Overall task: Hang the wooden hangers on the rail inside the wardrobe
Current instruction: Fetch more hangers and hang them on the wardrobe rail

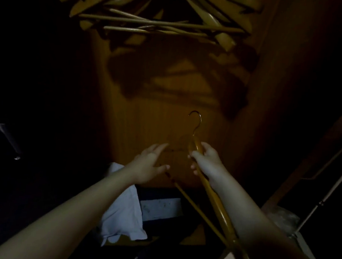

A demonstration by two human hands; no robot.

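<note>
Two bare hands: left hand (150, 164), right hand (206, 159). One glossy amber wooden hanger with a curved metal hook (218, 212) down low. Overhead, a tangled cluster of like wooden hangers (154, 22): at least five, overlapping too much for an exact count. One crumpled white cloth (121, 214). One pale rectangular panel (159, 208). One thin pale pole (323, 201) at the right. One grey metal leg (6, 137) at the left.

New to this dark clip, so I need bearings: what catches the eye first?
A wooden hanger at centre, gripped by the right hand with its hook pointing up, the open left hand beside it. Along the top hangs a cluster of hangers, throwing shadows on the lit back panel; a white cloth lies below.
</note>
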